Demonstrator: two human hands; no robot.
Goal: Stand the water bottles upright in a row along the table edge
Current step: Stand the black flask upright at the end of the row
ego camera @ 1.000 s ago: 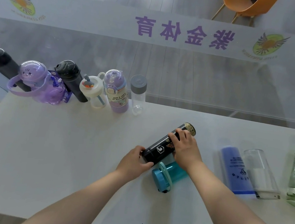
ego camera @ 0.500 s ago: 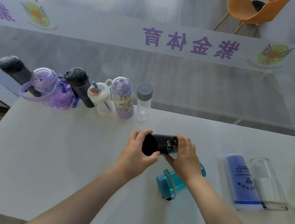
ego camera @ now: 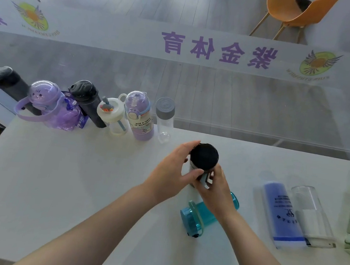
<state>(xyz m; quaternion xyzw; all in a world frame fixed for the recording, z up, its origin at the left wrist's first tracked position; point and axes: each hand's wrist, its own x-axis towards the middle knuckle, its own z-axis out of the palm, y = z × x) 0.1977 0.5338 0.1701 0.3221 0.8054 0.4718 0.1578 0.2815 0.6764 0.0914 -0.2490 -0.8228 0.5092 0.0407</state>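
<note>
We see the black bottle (ego camera: 204, 158) end-on, dark round end toward us, near mid-table. Left hand (ego camera: 172, 174) and right hand (ego camera: 217, 190) both grip its body. Six bottles stand at the far edge, ending with the clear grey-capped bottle (ego camera: 164, 118). Lying nearby: teal bottle (ego camera: 201, 217) just under the right wrist, blue bottle (ego camera: 281, 213), clear tumbler (ego camera: 311, 215). White table (ego camera: 53, 183); glass partition with purple lettering (ego camera: 218, 49); orange chair (ego camera: 295, 10).

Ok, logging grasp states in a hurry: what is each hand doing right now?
Left hand: grips the black bottle from its left side.
Right hand: holds the same bottle lower down, fingers curled round it.
</note>
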